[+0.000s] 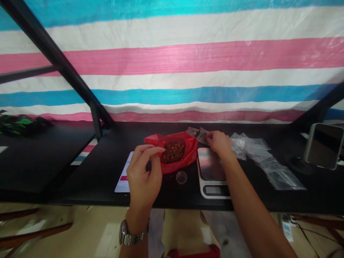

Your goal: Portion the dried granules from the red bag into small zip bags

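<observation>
My left hand [145,170], with a metal watch [133,234] on the wrist, hovers at the left side of an open red plastic bag [178,166]. Its fingers are bent, the thumb and index finger are apart, and no object shows between them. Reddish-brown dried bits [173,152] fill the red bag. Behind the scale, my right hand [219,141] pinches the right edge of a small clear plastic bag [202,134] with dark contents. A digital scale [212,165] lies under the right forearm, which covers part of it. A small clear cup [181,177] stands between bag and scale.
A phone [123,184] with a lit white screen lies partly under my left hand. Several clear plastic bags [268,157] overlap to the right of the scale. A device on a stand [324,146] stands at the far right. Black metal bars [77,84] slant beside the striped sheet [188,57].
</observation>
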